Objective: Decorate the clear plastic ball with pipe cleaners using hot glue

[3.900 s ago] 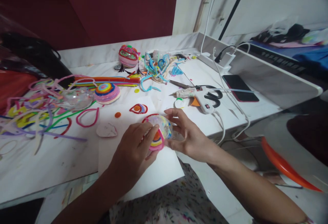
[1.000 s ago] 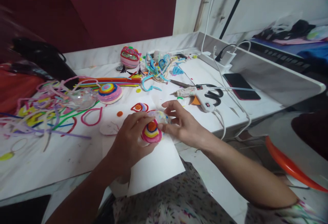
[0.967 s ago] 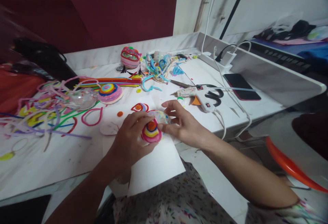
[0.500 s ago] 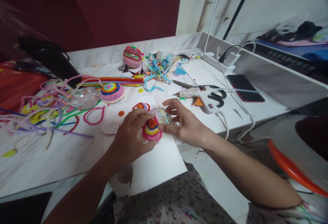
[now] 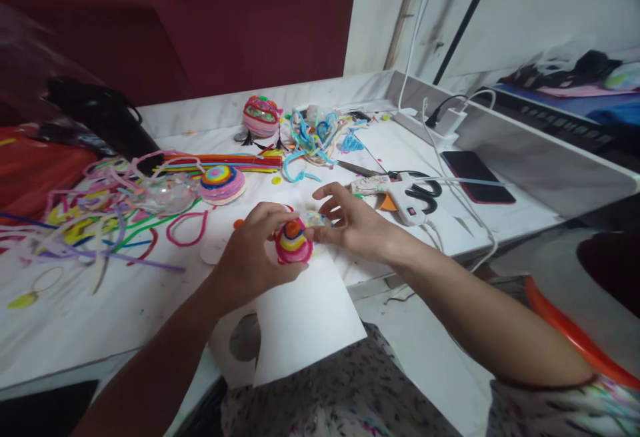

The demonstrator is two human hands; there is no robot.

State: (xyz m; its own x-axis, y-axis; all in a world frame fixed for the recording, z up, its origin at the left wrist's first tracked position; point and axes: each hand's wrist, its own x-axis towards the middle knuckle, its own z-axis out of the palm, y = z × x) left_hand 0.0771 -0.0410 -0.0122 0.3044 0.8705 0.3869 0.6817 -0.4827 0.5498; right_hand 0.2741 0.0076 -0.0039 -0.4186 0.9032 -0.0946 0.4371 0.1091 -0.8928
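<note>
My left hand (image 5: 253, 247) is closed round a small coiled dome (image 5: 294, 242) of pink, yellow and blue fuzzy strips with an orange centre. Its fingers are over the far side and its thumb is below. My right hand (image 5: 350, 223) has its fingers curved and apart, and the thumb tip meets the dome's right edge. Between the hands, partly hidden, is a clear plastic shell (image 5: 316, 219) with coloured specks. Under both hands lies a white sheet (image 5: 307, 317), overhanging the table edge.
A white glue gun (image 5: 405, 200) lies beside black-handled scissors (image 5: 425, 187) and a phone (image 5: 477, 177). At the left are a larger coiled dome (image 5: 223, 185), a clear shell (image 5: 173, 193) and tangled fuzzy strips (image 5: 107, 223). A decorated ball (image 5: 261, 117) stands behind.
Both hands have shifted slightly away from me with the dome, which is tipped a little differently. The second coiled piece behind it is now mostly covered by my left hand.
</note>
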